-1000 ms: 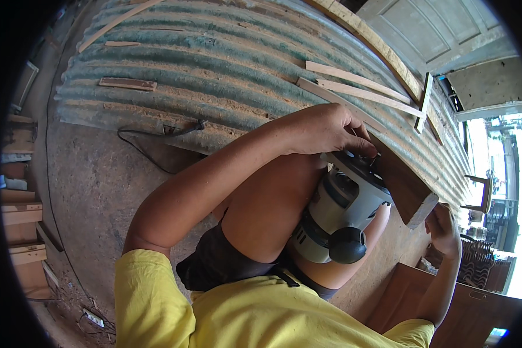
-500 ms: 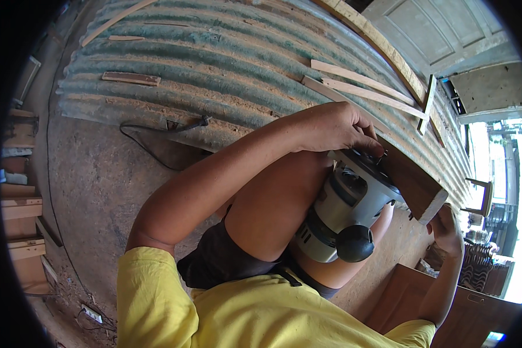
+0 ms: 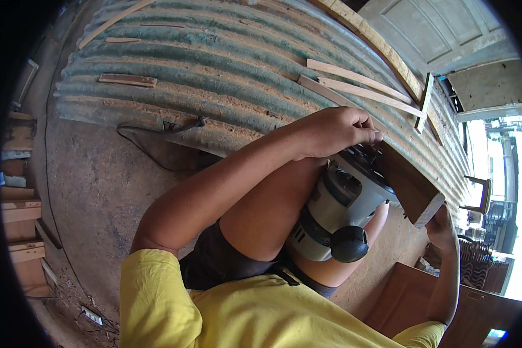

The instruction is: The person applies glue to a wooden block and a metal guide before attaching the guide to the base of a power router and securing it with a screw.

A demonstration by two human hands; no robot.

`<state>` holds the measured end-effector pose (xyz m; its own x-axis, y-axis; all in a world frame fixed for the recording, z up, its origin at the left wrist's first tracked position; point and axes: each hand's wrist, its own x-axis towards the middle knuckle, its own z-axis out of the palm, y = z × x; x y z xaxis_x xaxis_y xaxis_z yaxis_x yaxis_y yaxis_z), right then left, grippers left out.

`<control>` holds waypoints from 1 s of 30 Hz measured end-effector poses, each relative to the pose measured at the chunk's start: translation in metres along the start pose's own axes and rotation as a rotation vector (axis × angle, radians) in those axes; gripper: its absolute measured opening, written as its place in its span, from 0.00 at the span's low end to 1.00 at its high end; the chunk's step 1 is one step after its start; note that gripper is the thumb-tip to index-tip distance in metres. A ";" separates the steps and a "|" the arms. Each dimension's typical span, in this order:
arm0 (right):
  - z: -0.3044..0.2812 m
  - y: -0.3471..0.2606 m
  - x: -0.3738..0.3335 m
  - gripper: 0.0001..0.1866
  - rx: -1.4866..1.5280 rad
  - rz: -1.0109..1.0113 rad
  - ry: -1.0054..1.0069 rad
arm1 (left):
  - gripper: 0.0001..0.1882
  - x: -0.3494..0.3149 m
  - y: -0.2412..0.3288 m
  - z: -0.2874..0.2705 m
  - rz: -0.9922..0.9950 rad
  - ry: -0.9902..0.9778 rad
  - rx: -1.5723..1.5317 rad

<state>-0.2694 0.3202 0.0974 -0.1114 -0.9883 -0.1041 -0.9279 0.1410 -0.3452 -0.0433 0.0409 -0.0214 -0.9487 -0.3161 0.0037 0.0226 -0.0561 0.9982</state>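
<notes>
A grey power router (image 3: 336, 211) with a black knob handle rests between my thighs, its base pressed against a dark wooden board (image 3: 409, 185). My left hand (image 3: 336, 133) reaches over my knee and is closed at the top of the router's base, fingertips on the tool. My right hand (image 3: 441, 226) grips the near end of the board from below, at the right. The router's bit is hidden by my left hand and the base.
A corrugated metal sheet (image 3: 214, 75) dusted with sawdust lies ahead, with several wood strips (image 3: 359, 81) and a small block (image 3: 127, 80) on it. A black cable (image 3: 151, 130) trails over the dirt floor. Stacked timber (image 3: 20, 214) stands left, a brown cabinet (image 3: 412, 301) lower right.
The view has drifted slightly, so router and hands sit lower right in the picture. Both hands keep the same hold on tool and board.
</notes>
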 end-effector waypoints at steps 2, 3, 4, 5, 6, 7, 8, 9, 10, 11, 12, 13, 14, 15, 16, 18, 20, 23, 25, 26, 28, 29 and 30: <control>-0.002 -0.002 0.000 0.18 -0.001 0.040 -0.042 | 0.19 0.001 -0.005 0.002 0.016 0.028 -0.013; -0.003 -0.001 -0.001 0.18 -0.001 0.080 -0.070 | 0.20 0.002 -0.005 0.002 0.025 0.026 -0.016; -0.006 0.000 -0.002 0.18 0.005 0.153 -0.116 | 0.20 0.002 -0.005 0.002 0.034 0.022 -0.019; -0.009 0.001 -0.003 0.18 0.011 0.227 -0.162 | 0.20 0.002 -0.005 0.003 0.042 0.017 -0.022; -0.008 -0.011 0.002 0.16 0.072 0.210 -0.140 | 0.20 0.001 -0.006 0.001 0.027 0.011 -0.031; -0.007 -0.011 0.001 0.14 0.060 0.198 -0.123 | 0.20 0.004 -0.004 0.004 0.020 -0.004 -0.044; -0.005 -0.007 -0.001 0.13 0.048 0.188 -0.105 | 0.20 0.005 -0.003 0.005 0.013 -0.022 -0.057; -0.006 -0.008 -0.005 0.11 0.032 0.184 -0.081 | 0.21 0.003 -0.002 0.006 0.038 -0.031 -0.073; -0.012 -0.022 -0.002 0.13 -0.004 0.209 -0.124 | 0.22 0.000 -0.001 0.003 0.062 -0.041 -0.079; -0.015 -0.025 0.002 0.11 -0.006 0.171 -0.131 | 0.22 -0.002 0.001 0.002 0.085 -0.051 -0.086; -0.018 -0.028 0.005 0.10 -0.008 0.132 -0.138 | 0.25 -0.006 0.004 0.000 0.087 -0.052 -0.086; -0.019 -0.027 0.005 0.09 -0.003 0.098 -0.145 | 0.28 -0.008 0.007 -0.001 0.081 -0.059 -0.085; -0.022 -0.023 0.003 0.08 0.012 0.083 -0.162 | 0.35 -0.010 0.011 -0.001 0.044 -0.110 -0.116; -0.022 -0.020 0.004 0.07 0.032 0.057 -0.178 | 0.37 -0.011 0.012 -0.002 0.044 -0.124 -0.103; -0.023 -0.016 0.004 0.07 0.051 0.029 -0.194 | 0.38 -0.010 0.011 -0.001 0.044 -0.136 -0.090; -0.024 -0.011 0.002 0.07 0.086 -0.017 -0.187 | 0.44 -0.009 0.019 0.000 0.042 -0.199 -0.070; -0.028 -0.012 0.005 0.08 0.104 0.042 -0.254 | 0.42 -0.007 0.009 -0.007 0.147 -0.227 -0.073; -0.019 -0.005 0.003 0.10 -0.001 -0.007 -0.146 | 0.45 -0.005 -0.006 -0.009 0.181 -0.224 -0.054; -0.016 -0.007 0.003 0.13 0.044 0.011 -0.140 | 0.45 -0.008 -0.002 -0.006 0.159 -0.222 -0.073; -0.017 -0.005 0.004 0.14 0.058 0.043 -0.170 | 0.46 -0.007 -0.003 -0.005 0.165 -0.230 -0.050; -0.014 -0.004 0.006 0.14 0.072 0.057 -0.179 | 0.47 -0.003 -0.009 -0.010 0.092 -0.237 -0.069; -0.012 -0.002 0.005 0.14 0.071 0.049 -0.157 | 0.47 -0.003 -0.010 -0.011 0.078 -0.236 -0.087; -0.011 -0.001 0.005 0.15 0.069 0.043 -0.134 | 0.47 -0.001 -0.011 -0.012 0.065 -0.236 -0.105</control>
<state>-0.2734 0.3145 0.1073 -0.0983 -0.9653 -0.2422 -0.8959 0.1917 -0.4007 -0.0390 0.0306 -0.0327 -0.9912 -0.0929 0.0941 0.1070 -0.1445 0.9837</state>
